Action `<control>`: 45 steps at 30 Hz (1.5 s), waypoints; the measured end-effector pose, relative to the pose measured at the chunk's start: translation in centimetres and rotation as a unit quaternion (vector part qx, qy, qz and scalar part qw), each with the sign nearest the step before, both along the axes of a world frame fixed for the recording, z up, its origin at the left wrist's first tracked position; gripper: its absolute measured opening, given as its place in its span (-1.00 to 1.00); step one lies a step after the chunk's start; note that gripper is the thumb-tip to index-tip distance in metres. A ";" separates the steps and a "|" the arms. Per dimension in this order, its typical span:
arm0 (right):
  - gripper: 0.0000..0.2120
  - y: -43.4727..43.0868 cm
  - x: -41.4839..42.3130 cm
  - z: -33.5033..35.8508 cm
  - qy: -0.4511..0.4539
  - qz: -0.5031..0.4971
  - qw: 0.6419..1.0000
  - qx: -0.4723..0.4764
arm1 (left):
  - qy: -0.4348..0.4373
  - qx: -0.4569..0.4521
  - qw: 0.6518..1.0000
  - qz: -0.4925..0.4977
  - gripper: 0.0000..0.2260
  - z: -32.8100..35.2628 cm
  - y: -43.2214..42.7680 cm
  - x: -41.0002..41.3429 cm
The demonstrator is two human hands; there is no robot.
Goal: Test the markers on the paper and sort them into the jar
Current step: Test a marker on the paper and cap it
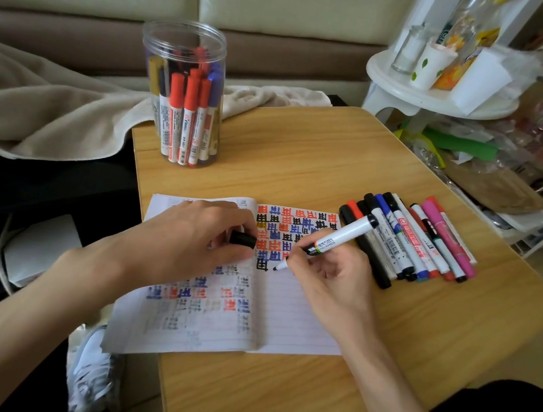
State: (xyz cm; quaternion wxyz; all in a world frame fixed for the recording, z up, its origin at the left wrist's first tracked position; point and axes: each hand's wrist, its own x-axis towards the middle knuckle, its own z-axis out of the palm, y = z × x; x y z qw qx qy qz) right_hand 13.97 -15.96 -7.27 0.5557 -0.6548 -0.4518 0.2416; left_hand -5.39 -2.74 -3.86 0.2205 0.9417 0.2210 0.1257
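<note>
Head view: my right hand (329, 277) grips an uncapped marker (340, 237), tip on the paper (300, 320).
Left hand (191, 229): rests on left page, pinching black cap (243, 238).
Jar (187, 37): far-left table corner, holding markers, well apart from paper.
Loose markers (410, 239): row just right of my right hand.
Room: bare table (272, 396) toward near edge; blanket (51, 107) left, white stand (433, 95) far right.

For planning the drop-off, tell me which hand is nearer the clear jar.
Left. The left hand, pinching a black cap, rests on the notebook just in front of the jar; the right hand, writing with the marker, is farther off to the jar's right.
</note>
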 end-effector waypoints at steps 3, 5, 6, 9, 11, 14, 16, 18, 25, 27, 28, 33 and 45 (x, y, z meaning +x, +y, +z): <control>-0.87 0.0 0.2 0.0 0.004 -0.021 1.000 -0.003 | 0.003 -0.004 1.000 0.001 -0.91 0.0 0.0 0.0; -0.88 -0.1 0.4 -0.2 0.012 -0.024 1.000 -0.003 | 0.002 -0.003 1.000 0.000 -0.91 0.0 0.0 0.0; -0.89 -0.1 0.5 -0.2 0.020 -0.027 0.999 -0.001 | 0.002 -0.003 1.000 -0.001 -0.91 0.0 0.0 -0.1; -0.96 -0.1 0.5 -0.2 0.028 -0.026 0.999 0.004 | 0.003 0.000 1.000 -0.002 -0.91 -0.1 0.0 -0.1; -0.95 -0.1 0.3 0.0 0.024 -0.010 1.000 0.006 | 0.003 0.004 1.000 -0.002 -0.91 -0.1 0.1 -0.1; -0.89 -0.1 0.1 0.1 0.008 0.007 1.000 0.005 | 0.005 0.007 1.000 -0.002 -0.90 -0.2 0.1 -0.1; -0.87 0.0 0.0 0.1 0.000 0.010 1.000 0.005 | 0.006 0.008 1.000 -0.002 -0.89 -0.3 0.2 -0.1; -0.86 0.1 0.0 0.0 0.000 0.009 1.000 0.005 | 0.003 0.007 1.000 -0.001 -0.88 -0.3 0.1 -0.1; -0.95 0.1 0.3 -0.5 0.002 0.008 1.000 0.001 | 0.000 0.004 1.000 -0.001 -0.89 -0.3 0.2 0.0; -0.95 0.1 0.3 -0.5 0.010 0.008 1.000 -0.005 | 0.001 0.004 1.000 -0.002 -0.90 -0.3 0.2 0.0; -0.96 0.1 0.3 -0.5 0.013 0.009 1.000 -0.005 | 0.001 0.003 1.000 -0.003 -0.90 -0.3 0.2 0.0; -0.94 0.0 0.6 -0.4 0.031 -0.015 0.999 -0.003 | 0.004 0.000 1.000 0.001 -0.90 -0.3 0.2 -0.1; -0.85 0.1 0.2 -0.3 0.016 -0.003 1.000 -0.005 | 0.006 -0.001 1.000 0.006 -0.86 -0.4 0.2 -0.1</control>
